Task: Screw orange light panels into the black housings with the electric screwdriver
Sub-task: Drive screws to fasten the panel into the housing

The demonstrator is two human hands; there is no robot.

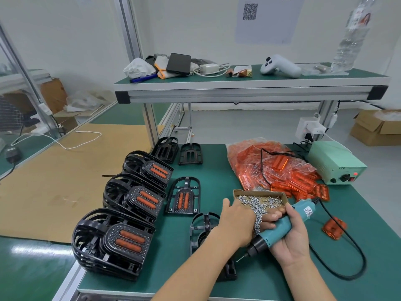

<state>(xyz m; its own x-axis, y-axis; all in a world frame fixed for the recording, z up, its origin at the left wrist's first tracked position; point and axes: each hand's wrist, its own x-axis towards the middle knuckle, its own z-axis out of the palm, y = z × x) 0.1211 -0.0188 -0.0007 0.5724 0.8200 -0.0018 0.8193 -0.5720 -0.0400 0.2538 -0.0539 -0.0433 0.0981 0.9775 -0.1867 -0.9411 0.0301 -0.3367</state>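
My right hand (286, 237) grips the teal electric screwdriver (280, 229), its bit pointing down-left. My left hand (235, 222) reaches into the spilled silver screws at the open end of the cardboard screw box (260, 199); its fingertips are hidden among them. A black housing (201, 227) lies under my left forearm, partly hidden. Another housing with orange panels (183, 198) lies flat beyond it. A clear bag of orange light panels (277, 168) sits at the back right, and one loose panel (334, 228) lies to the right.
Three stacks of finished housings (112, 242) line the table's left edge, with two empty housings (178, 152) behind them. A green power supply (336, 162) stands at the right, its black cable (347, 257) looping over the mat. An upper shelf (249, 83) holds clutter.
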